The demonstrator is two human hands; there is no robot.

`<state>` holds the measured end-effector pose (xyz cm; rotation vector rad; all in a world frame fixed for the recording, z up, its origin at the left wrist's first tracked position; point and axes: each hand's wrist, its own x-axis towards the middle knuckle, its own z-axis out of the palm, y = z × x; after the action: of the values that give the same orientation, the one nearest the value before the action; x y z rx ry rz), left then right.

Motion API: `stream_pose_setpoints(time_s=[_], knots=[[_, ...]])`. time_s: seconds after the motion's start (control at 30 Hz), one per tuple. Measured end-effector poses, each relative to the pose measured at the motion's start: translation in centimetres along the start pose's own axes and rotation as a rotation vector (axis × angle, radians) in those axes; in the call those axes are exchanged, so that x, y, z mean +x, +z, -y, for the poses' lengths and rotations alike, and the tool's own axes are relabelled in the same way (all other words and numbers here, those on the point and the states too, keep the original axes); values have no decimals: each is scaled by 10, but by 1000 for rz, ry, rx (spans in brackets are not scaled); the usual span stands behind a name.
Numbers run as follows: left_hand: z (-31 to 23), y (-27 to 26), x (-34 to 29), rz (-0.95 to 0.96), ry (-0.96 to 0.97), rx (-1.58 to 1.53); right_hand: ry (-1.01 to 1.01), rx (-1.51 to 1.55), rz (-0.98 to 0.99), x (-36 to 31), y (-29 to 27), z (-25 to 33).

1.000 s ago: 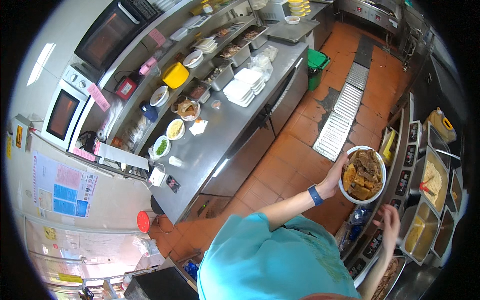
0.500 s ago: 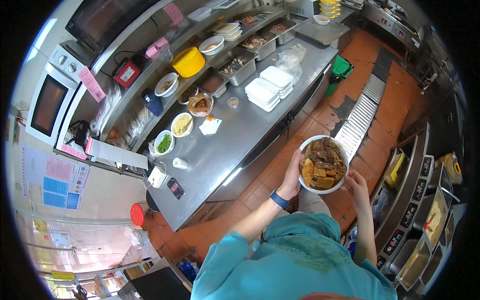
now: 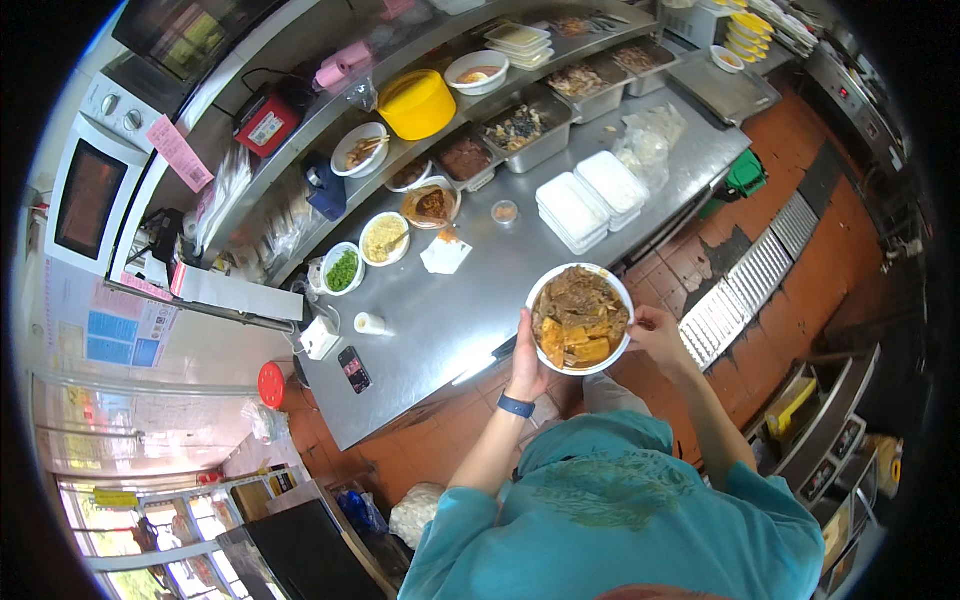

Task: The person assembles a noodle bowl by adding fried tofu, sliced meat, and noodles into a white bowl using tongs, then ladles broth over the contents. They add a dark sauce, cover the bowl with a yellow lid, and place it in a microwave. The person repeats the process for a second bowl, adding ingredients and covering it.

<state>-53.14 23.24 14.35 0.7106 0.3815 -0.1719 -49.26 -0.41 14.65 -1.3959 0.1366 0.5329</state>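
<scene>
A white round bowl (image 3: 587,371) is filled with brown stewed meat (image 3: 578,297) and orange-yellow chunks (image 3: 572,345). I hold it in front of my body, just off the near edge of the steel counter (image 3: 440,330). My left hand (image 3: 526,366) is closed around the bowl's left side, thumb up by the rim, with a dark blue band on that wrist. At the opposite rim, my right hand (image 3: 657,340) has its fingers curled against the bowl. The bowl hides some fingertips of both hands.
On the counter stand a bowl of chopped greens (image 3: 343,270), a bowl of minced garlic-like bits (image 3: 385,240), stacked white lidded boxes (image 3: 580,205) and a phone (image 3: 354,369). Steel food pans (image 3: 540,150) line the back under a shelf. Behind my right arm is a cooking unit (image 3: 820,440).
I have turned toward the counter, and the bowl has come to its near edge. My right hand has closed in on the bowl's rim; the left keeps its hold.
</scene>
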Motion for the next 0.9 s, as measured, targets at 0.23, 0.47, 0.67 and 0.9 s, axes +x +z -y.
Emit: stream_pose_setpoints(time_s=[0.23, 0.47, 0.67, 0.9], knots=[[-12, -58, 58, -183, 41, -66, 96, -101, 119, 110, 24, -11], [-26, -105, 75, -349, 89, -118, 193, -182, 202, 190, 66, -46], [-48, -183, 81, -511, 91, 182, 218, -312, 314, 231, 112, -83], [-89, -258, 84, -491, -15, 210, 275, -232, 238, 258, 181, -139]])
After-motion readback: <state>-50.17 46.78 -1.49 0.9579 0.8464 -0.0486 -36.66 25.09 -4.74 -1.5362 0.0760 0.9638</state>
